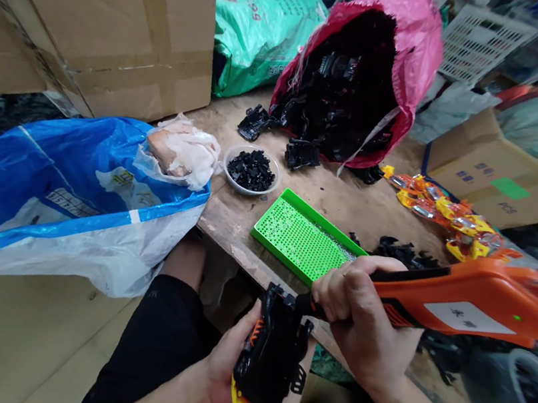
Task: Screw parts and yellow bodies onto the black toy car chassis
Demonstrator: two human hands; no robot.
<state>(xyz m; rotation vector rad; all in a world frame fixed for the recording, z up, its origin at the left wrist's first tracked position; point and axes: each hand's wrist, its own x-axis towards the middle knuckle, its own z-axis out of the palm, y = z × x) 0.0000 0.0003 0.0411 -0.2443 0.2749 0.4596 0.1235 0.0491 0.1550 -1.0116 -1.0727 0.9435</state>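
Observation:
My left hand (pixel 227 364) is closed on a black plastic toy car body (pixel 271 357) with a yellow end and orange markings, held over my lap. Wrapped in my right hand (pixel 365 317) is an orange and black electric screwdriver (pixel 471 299), a white label and a small green light on its side. The driver's dark front end reaches the near upper end of the car body; its tip is hidden there. Just beyond my hands lies a green perforated tray (pixel 301 237) with small shiny screws gathered along its far side.
A bowl (pixel 252 171) of small black parts stands on the wooden table (pixel 233 122). Behind it, a pink sack (pixel 419 42) spills black parts. Orange and yellow pieces (pixel 453 215) lie right. A blue and white bag (pixel 97 203) hangs left, below a cardboard box (pixel 104 22).

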